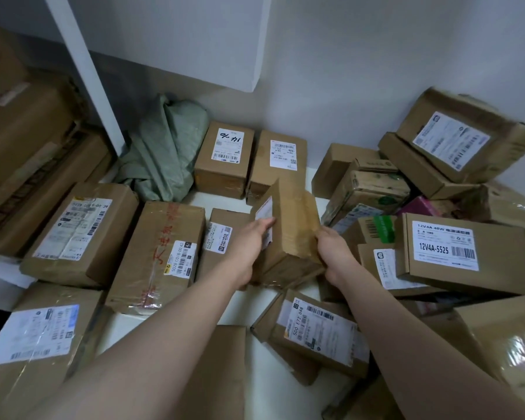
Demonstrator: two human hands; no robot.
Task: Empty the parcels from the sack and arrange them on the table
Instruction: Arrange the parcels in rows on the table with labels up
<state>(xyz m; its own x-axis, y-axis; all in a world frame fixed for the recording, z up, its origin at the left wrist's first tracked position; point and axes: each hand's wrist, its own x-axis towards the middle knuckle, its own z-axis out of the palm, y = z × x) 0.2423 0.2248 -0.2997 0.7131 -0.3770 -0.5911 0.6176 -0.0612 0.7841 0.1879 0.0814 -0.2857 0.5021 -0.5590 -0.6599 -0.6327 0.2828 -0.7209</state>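
Observation:
A taped brown cardboard parcel (288, 225) is tilted on edge above the middle of the white table (264, 301). My left hand (249, 241) grips its left face over the label, and my right hand (335, 250) grips its right lower corner. A crumpled green sack (164, 150) lies at the back left against the wall. Several labelled parcels lie flat in rows on the left and at the back, such as the one with red writing (161, 253) and the one marked by hand (225, 159).
A loose heap of parcels (437, 207) fills the right side, topped by a flat box printed 12V4A-5525 (467, 253). More boxes (315, 331) lie near the front edge. A white shelf post (88, 71) and stacked cartons (28, 153) stand at the left.

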